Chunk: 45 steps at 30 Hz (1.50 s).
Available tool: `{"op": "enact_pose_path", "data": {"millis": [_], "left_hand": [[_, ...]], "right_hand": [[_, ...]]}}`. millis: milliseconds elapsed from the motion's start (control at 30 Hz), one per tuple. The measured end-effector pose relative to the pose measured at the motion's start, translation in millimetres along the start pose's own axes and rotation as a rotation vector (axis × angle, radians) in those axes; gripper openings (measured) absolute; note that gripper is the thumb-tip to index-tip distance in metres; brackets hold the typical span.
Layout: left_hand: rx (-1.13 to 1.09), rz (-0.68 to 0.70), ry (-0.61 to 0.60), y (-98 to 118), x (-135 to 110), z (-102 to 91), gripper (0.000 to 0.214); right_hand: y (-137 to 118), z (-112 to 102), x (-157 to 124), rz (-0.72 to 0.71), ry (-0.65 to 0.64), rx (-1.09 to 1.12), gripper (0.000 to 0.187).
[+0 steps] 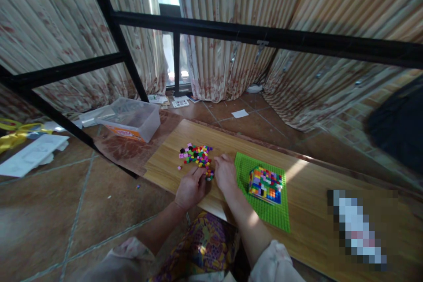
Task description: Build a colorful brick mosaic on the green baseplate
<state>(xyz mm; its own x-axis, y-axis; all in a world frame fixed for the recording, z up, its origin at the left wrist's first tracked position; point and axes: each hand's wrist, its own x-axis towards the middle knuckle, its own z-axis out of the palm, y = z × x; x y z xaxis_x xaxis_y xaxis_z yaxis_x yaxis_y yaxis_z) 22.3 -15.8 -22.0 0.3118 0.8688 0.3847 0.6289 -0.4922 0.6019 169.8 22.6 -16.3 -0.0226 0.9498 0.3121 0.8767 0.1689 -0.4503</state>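
A pile of small coloured bricks point(196, 154) lies on a low wooden board point(313, 194). My left hand point(191, 188) rests just below the pile, fingers curled near a few bricks point(209, 175) between my hands. My right hand point(224, 172) sits beside it with fingers bent down at the pile's right edge; whether either hand holds a brick is hidden. Right of my right hand a green baseplate point(244, 167) carries a multicoloured block build point(266, 184).
A clear plastic box point(132, 119) stands on the tiled floor at the back left. Papers point(31, 152) and yellow ribbon point(13, 134) lie at far left. A black metal frame point(231, 31) crosses in front of striped curtains. A blurred patch point(358, 229) covers the board's right end.
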Motion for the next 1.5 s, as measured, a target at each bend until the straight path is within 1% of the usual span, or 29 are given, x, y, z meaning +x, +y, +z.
{"op": "enact_pose_path", "data": {"millis": [67, 133, 233, 267, 333, 367, 467, 567, 667, 767, 867, 1067, 1300, 1500], "left_hand": [[-0.001, 0.005, 0.000, 0.1, 0.3, -0.5, 0.018], [-0.002, 0.012, 0.003, -0.1, 0.6, -0.5, 0.018], [0.005, 0.012, 0.010, -0.5, 0.9, 0.3, 0.017], [0.008, 0.008, 0.011, -0.6, 0.9, 0.6, 0.018], [0.016, 0.000, 0.010, -1.0, 0.8, 1.3, 0.018], [0.020, -0.003, 0.012, -1.2, 0.8, 1.6, 0.018], [0.024, -0.002, 0.024, -2.1, 1.3, 1.6, 0.017], [0.021, 0.005, 0.030, -2.7, 2.6, 1.1, 0.017], [0.019, 0.011, 0.031, -2.7, 3.7, 0.6, 0.016], [0.030, 0.012, 0.028, -2.4, 3.5, 0.6, 0.017], [0.050, 0.009, 0.028, -2.3, 2.8, 0.9, 0.017], [0.057, 0.000, 0.030, -1.6, 3.0, 0.5, 0.017], [0.045, -0.002, 0.017, -1.2, 2.8, 0.3, 0.016], [0.048, -0.001, 0.028, -0.3, 3.1, 0.1, 0.016]], "right_hand": [[-4.6, -9.7, -9.4, 0.012, 0.008, 0.002, 0.029], [-9.7, -25.4, -23.0, 0.025, 0.040, 0.031, 0.028], [-10.9, -55.6, -50.3, 0.047, 0.170, 0.195, 0.024], [-8.0, -65.4, -60.5, 0.069, 0.213, 0.230, 0.023], [3.7, -82.2, -80.6, 0.159, 0.318, 0.267, 0.020], [11.9, -88.6, -89.5, 0.193, 0.342, 0.265, 0.020], [39.1, -100.1, -107.2, 0.335, 0.431, 0.169, 0.024], [58.5, -104.4, -108.7, 0.400, 0.457, 0.081, 0.030], [65.5, -104.8, -100.4, 0.409, 0.447, 0.016, 0.033], [66.1, -102.5, -93.7, 0.390, 0.422, -0.017, 0.035], [66.2, -99.5, -92.9, 0.355, 0.421, -0.026, 0.036], [68.0, -96.3, -95.7, 0.325, 0.455, -0.051, 0.034], [71.4, -95.3, -98.4, 0.346, 0.513, -0.079, 0.033], [74.2, -94.1, -97.6, 0.326, 0.523, -0.095, 0.032]]}}
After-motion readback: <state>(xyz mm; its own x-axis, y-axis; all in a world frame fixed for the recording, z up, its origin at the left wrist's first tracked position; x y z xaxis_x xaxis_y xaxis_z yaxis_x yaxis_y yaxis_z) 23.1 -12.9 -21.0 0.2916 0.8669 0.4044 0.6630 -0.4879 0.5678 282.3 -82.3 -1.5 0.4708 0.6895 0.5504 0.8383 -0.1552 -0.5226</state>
